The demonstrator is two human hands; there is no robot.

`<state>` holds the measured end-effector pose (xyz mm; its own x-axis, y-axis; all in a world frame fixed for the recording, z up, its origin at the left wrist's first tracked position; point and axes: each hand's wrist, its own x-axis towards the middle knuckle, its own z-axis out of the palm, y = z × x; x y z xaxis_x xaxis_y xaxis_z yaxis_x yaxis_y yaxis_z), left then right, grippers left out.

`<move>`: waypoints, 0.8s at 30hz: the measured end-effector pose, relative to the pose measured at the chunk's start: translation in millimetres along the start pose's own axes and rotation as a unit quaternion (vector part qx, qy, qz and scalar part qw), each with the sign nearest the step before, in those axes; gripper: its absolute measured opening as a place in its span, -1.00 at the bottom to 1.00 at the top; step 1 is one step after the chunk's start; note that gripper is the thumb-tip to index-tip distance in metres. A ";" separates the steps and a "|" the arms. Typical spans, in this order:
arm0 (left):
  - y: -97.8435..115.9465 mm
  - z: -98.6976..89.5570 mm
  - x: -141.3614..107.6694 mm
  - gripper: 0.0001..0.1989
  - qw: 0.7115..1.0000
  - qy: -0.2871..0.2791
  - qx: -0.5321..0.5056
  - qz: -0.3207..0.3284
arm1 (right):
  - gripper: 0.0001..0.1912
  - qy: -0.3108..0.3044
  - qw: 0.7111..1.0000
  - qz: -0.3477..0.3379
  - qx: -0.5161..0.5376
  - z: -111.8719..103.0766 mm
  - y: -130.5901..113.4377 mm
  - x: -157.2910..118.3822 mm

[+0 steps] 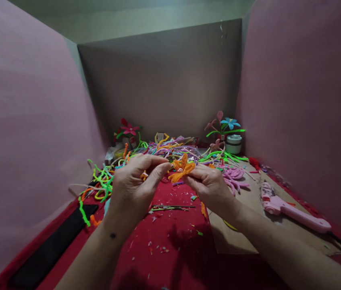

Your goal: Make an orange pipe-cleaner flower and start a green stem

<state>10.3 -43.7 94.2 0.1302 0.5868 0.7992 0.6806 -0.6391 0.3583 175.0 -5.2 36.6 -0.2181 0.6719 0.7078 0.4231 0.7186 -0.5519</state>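
Note:
An orange pipe-cleaner flower [182, 167] with looped petals and a pale centre is held up over the red cloth. My right hand [211, 183] pinches it from the right, behind the petals. At its left side, my left hand [142, 177] has thumb and forefinger closed at a petal's edge. A bit of orange also shows below the left forefinger, mostly hidden by the hand. Beneath the hands, a few thin green and dark stems [172, 208] lie on the red cloth [164, 257] among fuzzy scraps.
Tangled pipe cleaners [170, 150] spread across the back. A pink glue gun [294, 211] lies on cardboard [233, 241] at right. A black flat object [52, 245] is at left. Finished flowers [230, 123] and a white jar [233, 144] stand behind. Pink panels [303, 88] enclose both sides.

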 end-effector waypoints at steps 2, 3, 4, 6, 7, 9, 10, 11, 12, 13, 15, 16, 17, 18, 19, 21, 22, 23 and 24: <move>-2.5 -0.2 -2.9 -0.94 1.000 -0.016 -0.007 0.026 | -0.82 0.002 1.000 -0.002 0.016 1.4 -0.4 0.7; -3.4 1.4 -5.1 -0.92 0.998 -0.027 -0.001 0.052 | -0.82 0.003 1.000 -0.005 0.025 2.9 -0.4 0.4; -4.2 3.8 -7.5 -0.90 0.996 -0.036 0.010 0.082 | -0.82 0.005 0.999 -0.010 0.036 4.6 -0.2 -0.3; -5.5 10.0 -12.1 -0.83 0.990 -0.047 0.046 0.126 | -0.83 0.012 0.998 -0.016 0.058 8.1 0.5 -2.2; -6.0 13.4 -14.0 -0.80 0.987 -0.048 0.068 0.138 | -0.82 0.014 0.998 -0.018 0.060 9.7 0.9 -3.4; -6.8 20.1 -16.8 -0.79 0.981 -0.044 0.118 0.151 | -0.81 0.022 0.999 -0.031 0.039 12.5 1.6 -6.0; -7.0 23.3 -17.9 -0.80 0.977 -0.041 0.143 0.154 | -0.79 0.028 0.999 -0.042 0.016 13.7 1.8 -7.3; -7.0 26.5 -18.9 -0.82 0.973 -0.037 0.166 0.156 | -0.77 0.035 0.998 -0.058 -0.012 14.8 2.1 -8.6; -6.8 29.6 -19.9 -0.83 0.969 -0.035 0.186 0.157 | -0.76 0.042 0.996 -0.074 -0.040 16.0 2.4 -9.9; -6.5 32.6 -21.0 -0.83 0.966 -0.035 0.203 0.157 | -0.75 0.047 0.993 -0.089 -0.065 17.1 2.8 -11.2; -5.8 37.6 -23.0 -0.84 0.961 -0.035 0.229 0.153 | -0.75 0.049 0.987 -0.103 -0.109 19.4 3.4 -13.3; -5.4 39.5 -24.0 -0.85 0.958 -0.031 0.241 0.151 | -0.76 0.045 0.986 -0.104 -0.125 20.4 3.6 -14.2; -5.1 41.0 -24.9 -0.85 0.955 -0.025 0.253 0.152 | -0.77 0.043 0.984 -0.102 -0.137 21.2 3.6 -14.8; -4.8 42.1 -25.8 -0.85 0.951 -0.015 0.265 0.158 | -0.77 0.040 0.983 -0.101 -0.145 21.7 3.5 -15.3; -4.4 42.8 -26.7 -0.85 0.946 -0.005 0.277 0.169 | -0.77 0.038 0.982 -0.103 -0.152 21.9 3.2 -15.6; -3.4 43.1 -28.2 -0.84 0.932 0.005 0.300 0.202 | -0.77 0.040 0.980 -0.108 -0.161 21.8 2.6 -16.2; -2.8 43.0 -29.0 -0.83 0.925 0.005 0.308 0.221 | -0.77 0.040 0.980 -0.110 -0.162 21.6 2.5 -16.6; -2.2 43.0 -29.7 -0.82 0.919 0.003 0.314 0.240 | -0.77 0.040 0.980 -0.110 -0.159 21.3 2.7 -16.9; -1.5 43.2 -30.3 -0.81 0.912 0.000 0.317 0.258 | -0.77 0.039 0.981 -0.110 -0.155 21.1 3.2 -17.2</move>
<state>36.4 -39.1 48.7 0.5522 0.2891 0.7820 0.8086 -0.4142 -0.4178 161.5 -10.7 13.4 -0.2718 0.4825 0.8327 0.6224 0.7481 -0.2303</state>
